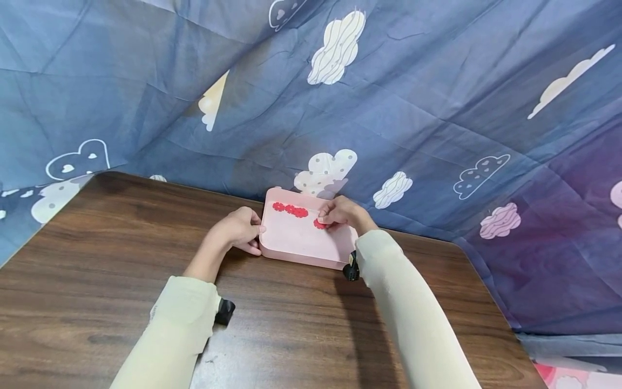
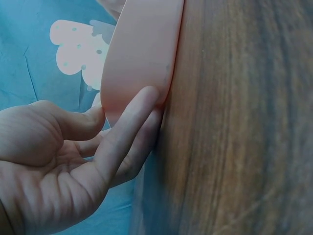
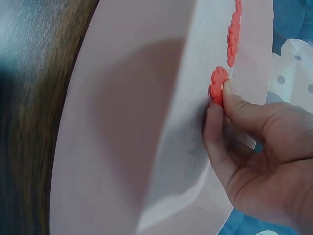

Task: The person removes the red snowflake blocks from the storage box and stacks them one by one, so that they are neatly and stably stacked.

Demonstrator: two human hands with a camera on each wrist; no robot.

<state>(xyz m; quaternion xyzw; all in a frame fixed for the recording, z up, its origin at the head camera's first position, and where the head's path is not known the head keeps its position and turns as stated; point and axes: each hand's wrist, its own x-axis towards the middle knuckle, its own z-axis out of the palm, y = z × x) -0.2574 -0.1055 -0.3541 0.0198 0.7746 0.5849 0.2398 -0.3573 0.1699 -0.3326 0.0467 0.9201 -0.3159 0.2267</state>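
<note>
A shallow pink tray (image 1: 296, 237) lies on the wooden table. My left hand (image 1: 239, 229) grips its left end; in the left wrist view the thumb is at the rim and a fingertip presses the outer wall (image 2: 142, 54). Over the tray's right part, my right hand (image 1: 342, 212) pinches a red flower-shaped plastic disc (image 3: 219, 81) between thumb and finger, close to the tray floor. Several similar red discs (image 1: 290, 209) lie in a row along the tray's far side, left of the held one.
The brown wood-grain table (image 1: 272, 319) spreads around the tray and toward me. Right behind the tray hangs a blue curtain (image 1: 252, 156) printed with clouds. A dark wrist device (image 1: 224, 312) sits at my left sleeve, another (image 1: 351, 267) at the right one.
</note>
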